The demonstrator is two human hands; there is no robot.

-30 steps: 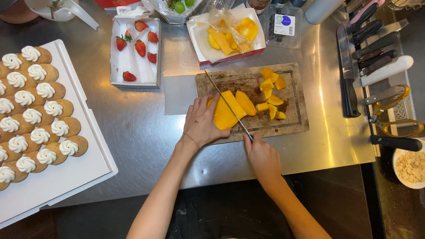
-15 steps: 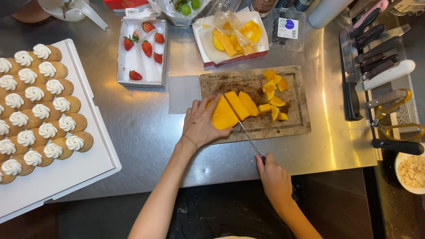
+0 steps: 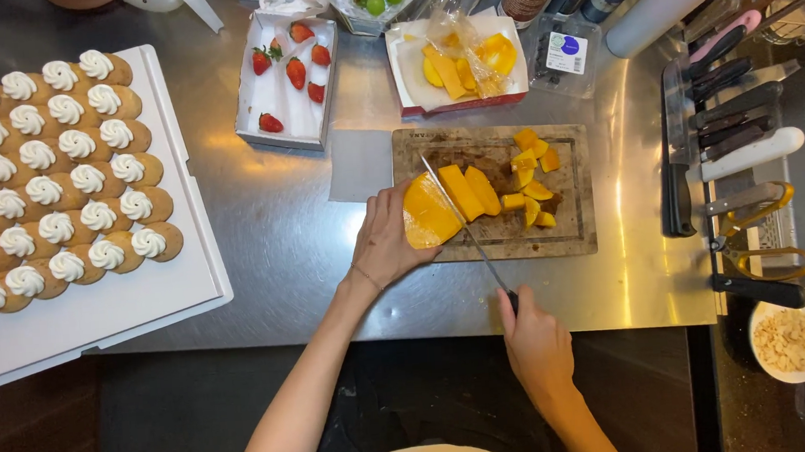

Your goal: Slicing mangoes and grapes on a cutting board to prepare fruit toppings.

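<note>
My left hand [image 3: 388, 241] rests on the left end of a wooden cutting board [image 3: 572, 224] and steadies a large orange mango piece [image 3: 427, 213]. My right hand [image 3: 533, 340] grips the dark handle of a long knife [image 3: 464, 224], whose blade runs across the mango between the big piece and two cut slices [image 3: 471, 191]. Several smaller mango chunks [image 3: 531, 174] lie on the right half of the board.
A white tray [image 3: 134, 306] of cream-topped cookies fills the left. Behind the board stand a box of strawberries [image 3: 286, 74], a tray of mango pieces [image 3: 457, 62], grapes and bottles. Knives [image 3: 731, 127] and scissors lie at right, with a bowl of nuts [image 3: 790, 340].
My right hand has drawn the knife back toward me, and the blade has slid through the mango. My left hand stays on the big piece.
</note>
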